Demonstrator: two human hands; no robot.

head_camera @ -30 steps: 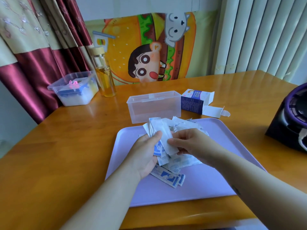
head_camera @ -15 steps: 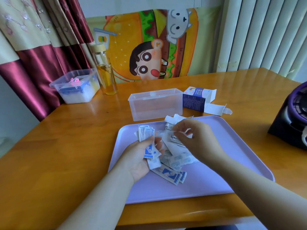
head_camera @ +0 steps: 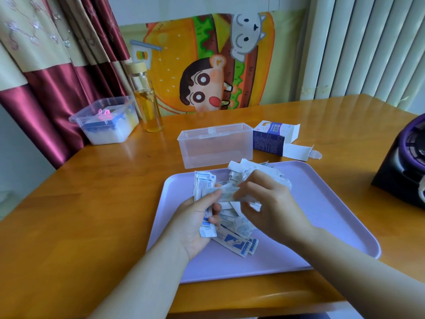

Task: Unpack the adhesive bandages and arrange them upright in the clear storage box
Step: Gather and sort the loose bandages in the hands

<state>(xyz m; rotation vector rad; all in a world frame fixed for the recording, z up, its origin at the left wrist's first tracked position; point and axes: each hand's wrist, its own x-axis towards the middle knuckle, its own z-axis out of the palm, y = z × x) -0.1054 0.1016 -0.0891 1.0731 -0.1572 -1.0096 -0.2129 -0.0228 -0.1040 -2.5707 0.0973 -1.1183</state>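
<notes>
- Wooden table (head_camera: 92, 215) by a wall; bkgd has 1 red-and-cream curtain (head_camera: 57, 72), 1 cartoon burger poster (head_camera: 207, 65), pale ribbed panels at right.
- 1 lilac tray (head_camera: 322, 226) lies flat on the near half of the table, both hands over it.
- Left hand (head_camera: 195, 224): palm up, fingers curled round a stack (head_camera: 203, 184) of bandages, thumb across the front. Stack stands roughly on end above the fist; several pcs, edges too tight to count.
- Right hand (head_camera: 273, 210): fingers bent over the pile, thumb and forefinger pinching 1 white strip just beside the left thumb. Some blur there, so cannot tell how firm the pinch is.
- Pile (head_camera: 236, 240) of loose bandages sits mid-tray under and btwn the hands; too many and too overlapped to count. 3 or so w/ blue print lie flat at the near edge.
- 1 clear box (head_camera: 216, 146) on the table just beyond the tray's far edge, lid on.
- 1 carton (head_camera: 269, 139), blue and white, lies on its side against the box's right end, flaps open.
- Far left: 1 lidded tub (head_camera: 105, 123) w/ blue, white and pink items, 1 bottle (head_camera: 147, 104) of yellow liquid next to it.
- 1 black-and-purple object (head_camera: 404, 162) at the right edge, cut off.
</notes>
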